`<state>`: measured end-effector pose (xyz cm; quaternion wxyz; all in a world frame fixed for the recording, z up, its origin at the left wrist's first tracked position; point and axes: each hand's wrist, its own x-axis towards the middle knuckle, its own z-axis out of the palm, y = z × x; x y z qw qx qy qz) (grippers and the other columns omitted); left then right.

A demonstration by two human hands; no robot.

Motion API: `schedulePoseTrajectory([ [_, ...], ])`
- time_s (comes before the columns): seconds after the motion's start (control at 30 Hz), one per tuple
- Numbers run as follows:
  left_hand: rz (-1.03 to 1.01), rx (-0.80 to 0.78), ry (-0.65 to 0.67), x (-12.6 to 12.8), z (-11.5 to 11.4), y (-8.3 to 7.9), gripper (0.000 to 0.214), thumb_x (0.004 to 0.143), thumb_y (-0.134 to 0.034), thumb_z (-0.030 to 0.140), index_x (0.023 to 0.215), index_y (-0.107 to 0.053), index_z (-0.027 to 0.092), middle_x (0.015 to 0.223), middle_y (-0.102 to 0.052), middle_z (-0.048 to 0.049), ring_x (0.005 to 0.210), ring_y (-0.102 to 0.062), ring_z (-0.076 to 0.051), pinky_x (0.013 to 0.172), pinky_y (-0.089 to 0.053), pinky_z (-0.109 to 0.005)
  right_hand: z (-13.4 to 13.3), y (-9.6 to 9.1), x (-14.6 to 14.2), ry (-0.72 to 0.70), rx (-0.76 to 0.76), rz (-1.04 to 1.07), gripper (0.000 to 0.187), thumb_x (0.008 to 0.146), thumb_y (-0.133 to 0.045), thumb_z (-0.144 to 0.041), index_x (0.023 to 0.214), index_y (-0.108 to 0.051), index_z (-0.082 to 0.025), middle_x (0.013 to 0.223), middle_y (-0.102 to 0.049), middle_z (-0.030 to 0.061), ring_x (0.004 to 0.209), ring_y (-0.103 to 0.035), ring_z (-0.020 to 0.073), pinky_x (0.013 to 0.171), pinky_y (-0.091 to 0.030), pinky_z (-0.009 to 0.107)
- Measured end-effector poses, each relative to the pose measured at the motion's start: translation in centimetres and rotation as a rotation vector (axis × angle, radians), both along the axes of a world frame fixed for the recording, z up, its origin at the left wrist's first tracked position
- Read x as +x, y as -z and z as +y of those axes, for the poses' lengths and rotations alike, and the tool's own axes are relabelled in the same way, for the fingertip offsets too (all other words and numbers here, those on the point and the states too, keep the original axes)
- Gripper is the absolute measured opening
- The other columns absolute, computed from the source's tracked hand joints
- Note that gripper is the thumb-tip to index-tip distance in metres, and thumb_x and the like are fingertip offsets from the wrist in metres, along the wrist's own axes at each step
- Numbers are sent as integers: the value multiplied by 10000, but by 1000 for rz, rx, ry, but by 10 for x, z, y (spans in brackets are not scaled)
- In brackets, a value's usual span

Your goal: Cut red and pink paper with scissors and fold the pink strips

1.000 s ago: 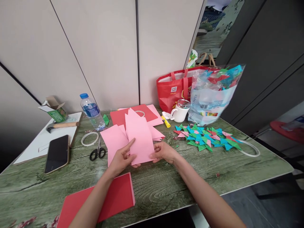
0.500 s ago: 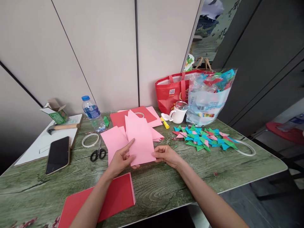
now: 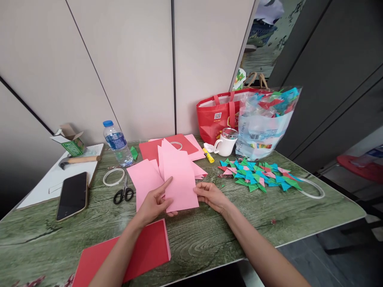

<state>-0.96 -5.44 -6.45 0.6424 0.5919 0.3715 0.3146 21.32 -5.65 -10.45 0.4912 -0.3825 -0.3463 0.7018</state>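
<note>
A pink sheet of paper [image 3: 181, 179] is held up, slightly tilted, between both hands. My left hand [image 3: 155, 202] grips its lower left edge, thumb on the front, index finger stretched along it and other fingers behind. On the right edge, my right hand [image 3: 211, 196] pinches the sheet between thumb and fingers. More pink sheets [image 3: 145, 181] lie fanned out behind and to the left. Under my left forearm is a stack of red paper [image 3: 149, 249] with a pink edge showing. Whether the held piece is one layer or several I cannot tell.
Black-handled scissors [image 3: 123, 194], a tape roll [image 3: 113, 176], a phone [image 3: 72, 196], a hammer [image 3: 80, 159] and a water bottle [image 3: 116, 143] are on the left. Folded paper pieces [image 3: 257, 174], a white mug [image 3: 226, 142], a glue stick [image 3: 208, 155] and a filled plastic bag [image 3: 265, 125] occupy the right.
The held pink sheet and both hands have shifted very slightly right and down in the view. The grip on the paper looks the same.
</note>
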Motion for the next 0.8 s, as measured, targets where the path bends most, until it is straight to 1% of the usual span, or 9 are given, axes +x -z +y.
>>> schedulePoseTrajectory([
  [0.1, 0, -17, 6, 2, -1, -1, 798, 760, -621, 298, 1409, -160, 248, 1099, -634, -88, 606, -672, -146, 557, -559, -288, -1, -1, 0, 19, 44, -7, 245, 570, -782, -294, 596, -594, -140, 613, -633, -24, 547, -580, 73, 558, -502, 195],
  [0.2, -1, -17, 4, 1, -1, -1, 794, 763, -619, 287, 1409, -158, 259, 1087, -640, -81, 589, -667, -136, 544, -556, -277, -1, -2, -1, 34, 61, -6, 240, 582, -776, -295, 603, -589, -147, 614, -633, -26, 549, -578, 79, 556, -501, 204],
  [0.33, -2, -21, 47, -2, -1, -2, 783, 769, -610, 286, 1407, -159, 253, 996, -662, -50, 594, -670, -149, 527, -557, -284, 0, -1, -2, 43, 54, 14, 252, 584, -770, -333, 659, -620, -145, 640, -634, -22, 557, -580, 85, 551, -502, 212],
  [0.5, 13, -48, 71, 0, -3, -5, 804, 759, -616, 290, 1407, -144, 235, 836, -666, -4, 611, -673, -160, 555, -570, -314, 1, -3, -1, 83, 88, 59, 231, 592, -771, -301, 589, -594, -151, 589, -611, -37, 523, -556, 70, 504, -474, 174],
  [0.6, 30, -40, 84, 0, -4, -5, 786, 772, -599, 297, 1405, -136, 243, 766, -650, 19, 608, -671, -159, 571, -571, -325, 0, -6, -2, 21, 97, 99, 204, 622, -750, -300, 743, -645, -173, 706, -661, -14, 612, -604, 101, 567, -497, 208],
  [0.67, 85, -42, 143, 0, -5, -3, 760, 788, -581, 298, 1399, -131, 260, 719, -642, 30, 601, -674, -166, 580, -570, -338, 0, -8, -3, 3, 95, 126, 290, 602, -763, -285, 849, -653, -180, 798, -689, 13, 679, -632, 136, 623, -508, 249],
  [0.73, 140, -53, 232, 1, -6, -1, 731, 794, -575, 295, 1385, -144, 310, 833, -661, 2, 608, -680, -175, 580, -568, -348, 2, -7, -3, 71, 95, 137, 333, 558, -788, -252, 854, -658, -168, 799, -705, 28, 678, -642, 154, 648, -510, 272],
  [0.77, 154, -59, 271, 2, -6, 0, 717, 793, -577, 294, 1373, -159, 345, 980, -649, -26, 620, -684, -178, 579, -568, -353, 3, -6, -3, 129, 95, 138, 334, 538, -798, -235, 834, -663, -161, 779, -710, 29, 664, -645, 157, 652, -510, 276],
  [0.8, 158, -65, 300, 3, -7, 0, 703, 789, -582, 295, 1358, -178, 381, 1158, -584, -52, 636, -688, -181, 582, -568, -357, 4, -5, -3, 188, 94, 137, 332, 523, -805, -223, 817, -667, -156, 761, -714, 29, 651, -646, 158, 651, -511, 278],
])
